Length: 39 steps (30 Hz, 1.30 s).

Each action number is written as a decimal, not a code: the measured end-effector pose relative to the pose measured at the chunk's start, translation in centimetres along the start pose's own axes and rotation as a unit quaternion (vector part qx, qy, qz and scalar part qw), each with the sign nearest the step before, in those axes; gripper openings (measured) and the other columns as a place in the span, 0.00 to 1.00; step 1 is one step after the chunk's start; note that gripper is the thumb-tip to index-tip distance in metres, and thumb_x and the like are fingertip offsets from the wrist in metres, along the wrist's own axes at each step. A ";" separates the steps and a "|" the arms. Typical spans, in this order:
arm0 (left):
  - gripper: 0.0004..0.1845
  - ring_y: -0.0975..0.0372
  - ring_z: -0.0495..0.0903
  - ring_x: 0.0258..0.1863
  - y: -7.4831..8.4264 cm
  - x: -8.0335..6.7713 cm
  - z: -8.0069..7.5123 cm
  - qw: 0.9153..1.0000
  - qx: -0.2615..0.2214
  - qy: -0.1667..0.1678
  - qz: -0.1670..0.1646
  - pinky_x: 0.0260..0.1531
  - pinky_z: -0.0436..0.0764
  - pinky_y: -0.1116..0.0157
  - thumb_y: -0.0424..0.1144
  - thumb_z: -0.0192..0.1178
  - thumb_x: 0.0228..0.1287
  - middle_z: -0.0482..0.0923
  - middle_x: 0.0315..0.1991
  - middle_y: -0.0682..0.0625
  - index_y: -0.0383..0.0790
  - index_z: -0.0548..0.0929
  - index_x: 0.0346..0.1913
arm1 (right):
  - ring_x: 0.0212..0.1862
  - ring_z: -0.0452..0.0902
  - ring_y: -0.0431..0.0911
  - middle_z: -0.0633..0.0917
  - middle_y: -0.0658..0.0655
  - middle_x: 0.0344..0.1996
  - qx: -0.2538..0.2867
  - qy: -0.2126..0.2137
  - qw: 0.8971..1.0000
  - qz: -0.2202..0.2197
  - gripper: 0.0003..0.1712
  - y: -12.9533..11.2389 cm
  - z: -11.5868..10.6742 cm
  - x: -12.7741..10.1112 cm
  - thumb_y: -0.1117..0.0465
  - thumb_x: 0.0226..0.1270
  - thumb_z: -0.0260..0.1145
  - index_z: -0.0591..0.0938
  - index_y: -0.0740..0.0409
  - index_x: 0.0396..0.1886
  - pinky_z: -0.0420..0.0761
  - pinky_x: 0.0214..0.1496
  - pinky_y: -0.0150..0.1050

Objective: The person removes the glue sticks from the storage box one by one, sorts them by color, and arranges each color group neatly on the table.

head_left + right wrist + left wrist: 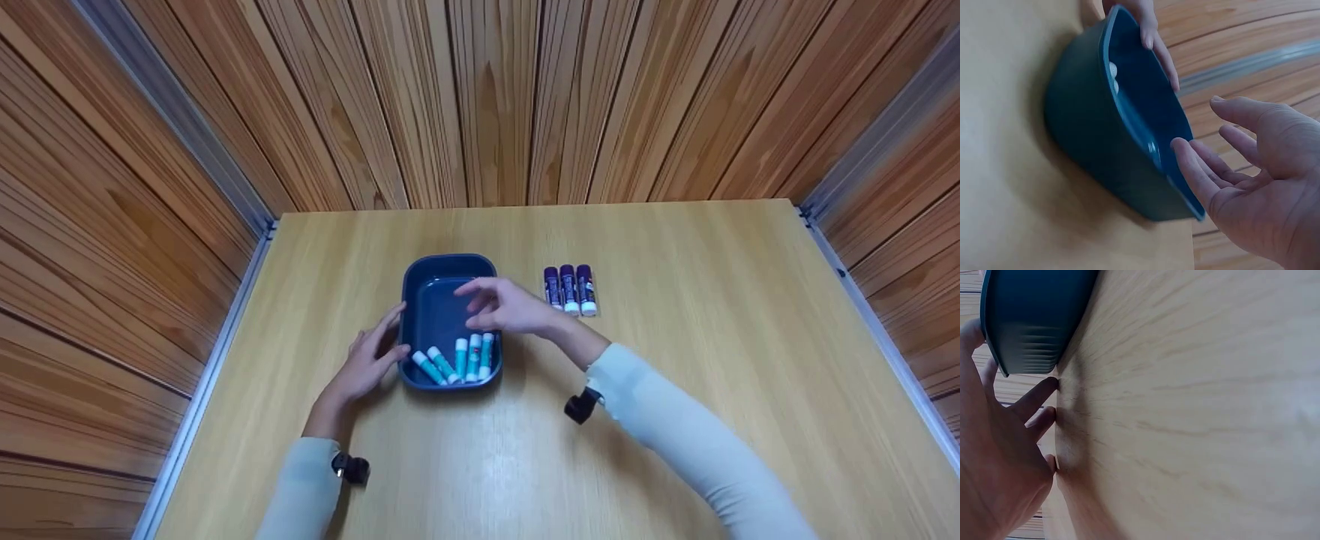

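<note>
A dark blue plastic bin [435, 311] stands on the table, with several teal glue sticks [473, 358] with white caps lying at its near end. At its left side is my left hand [364, 367], fingers spread; thumb and forefinger rest at the rim. In the left wrist view, the other fingers of this hand reach down to the tabletop. My right hand [510, 306] hovers over the bin's right rim with loosely bent fingers and nothing in them. The right wrist view shows its fingertips [1182, 147] close by the bin's wall [1095, 129].
Three purple glue sticks [568, 289] with white ends lie side by side on the wooden table [675, 300], right of the bin. Wood-panelled walls [495, 105] enclose the table at the back and both sides, with metal rails [225, 322] along the side edges.
</note>
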<state>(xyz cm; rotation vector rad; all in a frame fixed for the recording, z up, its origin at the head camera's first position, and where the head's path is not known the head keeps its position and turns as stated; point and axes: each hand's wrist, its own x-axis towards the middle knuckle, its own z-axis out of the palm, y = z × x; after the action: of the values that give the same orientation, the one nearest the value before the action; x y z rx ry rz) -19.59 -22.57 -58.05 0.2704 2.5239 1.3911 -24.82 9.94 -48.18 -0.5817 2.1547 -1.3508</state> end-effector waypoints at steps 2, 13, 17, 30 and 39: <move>0.41 0.41 0.53 0.94 0.0 0.0 0.0 1.000 0.000 0.000 0.001 0.92 0.29 0.32 0.54 0.59 0.88 0.60 0.92 0.43 0.65 0.53 0.93 | 0.60 0.87 0.57 0.83 0.74 0.69 -0.006 -0.013 1.000 -0.004 0.32 -0.2 0.5 0.3 0.62 0.82 0.72 0.77 0.56 0.81 0.90 0.62 0.41; 0.40 0.41 0.52 0.94 -0.1 0.1 0.0 1.000 -0.007 0.000 0.009 0.92 0.29 0.31 0.52 0.58 0.89 0.60 0.92 0.43 0.65 0.53 0.93 | 0.69 0.88 0.61 0.82 0.73 0.73 -0.004 -0.081 0.997 0.011 0.33 -0.2 3.0 1.6 0.63 0.82 0.72 0.76 0.60 0.83 0.89 0.73 0.53; 0.40 0.41 0.51 0.95 -0.2 0.1 0.0 1.000 -0.006 0.000 0.009 0.92 0.28 0.31 0.53 0.58 0.89 0.61 0.92 0.43 0.65 0.53 0.93 | 0.73 0.86 0.60 0.83 0.70 0.75 -0.013 -0.103 0.994 0.031 0.34 -0.1 3.8 2.0 0.62 0.82 0.72 0.76 0.58 0.84 0.88 0.75 0.55; 0.40 0.42 0.53 0.94 0.0 0.0 0.0 1.000 -0.003 -0.004 0.008 0.92 0.28 0.33 0.53 0.58 0.89 0.61 0.92 0.44 0.66 0.52 0.93 | 0.74 0.85 0.58 0.84 0.67 0.77 -0.020 -0.123 0.990 0.069 0.35 0.3 5.2 3.0 0.63 0.82 0.71 0.75 0.55 0.84 0.80 0.83 0.60; 0.39 0.42 0.53 0.94 -0.1 0.1 0.0 1.000 0.003 0.001 0.011 0.92 0.28 0.33 0.52 0.58 0.89 0.62 0.91 0.43 0.65 0.53 0.93 | 0.74 0.82 0.57 0.87 0.63 0.73 -0.049 -0.141 0.985 0.086 0.34 0.0 6.0 3.5 0.64 0.83 0.70 0.77 0.51 0.84 0.78 0.84 0.60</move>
<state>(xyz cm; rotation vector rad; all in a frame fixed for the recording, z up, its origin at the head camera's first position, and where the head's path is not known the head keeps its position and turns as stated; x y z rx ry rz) -19.66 -22.63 -58.16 0.2980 2.5340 1.3933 -23.70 3.80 -51.09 -0.5708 1.9967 -1.0109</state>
